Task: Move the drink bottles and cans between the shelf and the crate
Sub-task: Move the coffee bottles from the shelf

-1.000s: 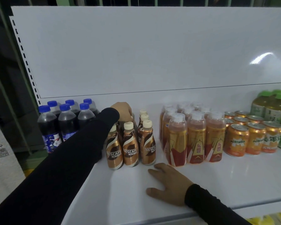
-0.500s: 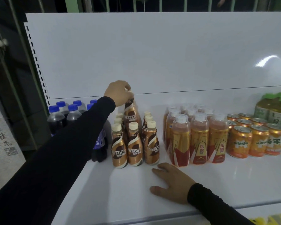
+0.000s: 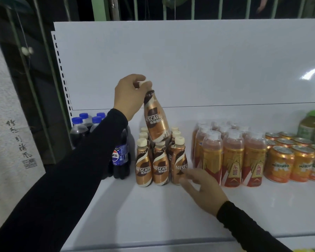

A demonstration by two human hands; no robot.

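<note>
Left hand (image 3: 128,96): upper centre of the frame, fingertips pinched round the cream cap of the lifted coffee bottle (image 3: 155,118); black sleeve runs down to the lower left corner.
Lifted coffee bottle: hangs below and to the right of the left hand, held at the cap only; clear of the shelf (image 3: 153,211), its base just above the standing coffee bottles (image 3: 159,161).
Axis of lifted bottle: long axis near vertical, tilted; cap toward upper left, base toward lower right; label faces the camera.
Right hand (image 3: 201,187): centre right of the frame, fingers loosely spread, fingertips touching the lower side of the front right coffee bottle (image 3: 178,160); whether they close round it cannot be told.
Standing coffee bottles: upright cluster at frame centre, caps up, three in the front row.
Cola bottles (image 3: 120,153): left of the coffee cluster, blue caps, largely hidden behind the left sleeve.
Tea bottles (image 3: 232,157): right of centre, upright, orange and red labels.
Orange cans (image 3: 280,164): further right, upright, rows running back.
Green bottles (image 3: 311,126): far right edge, cut off by the frame, blurred.
Hidden or unclear: rear coffee bottles show caps only; the crate is out of view.
</note>
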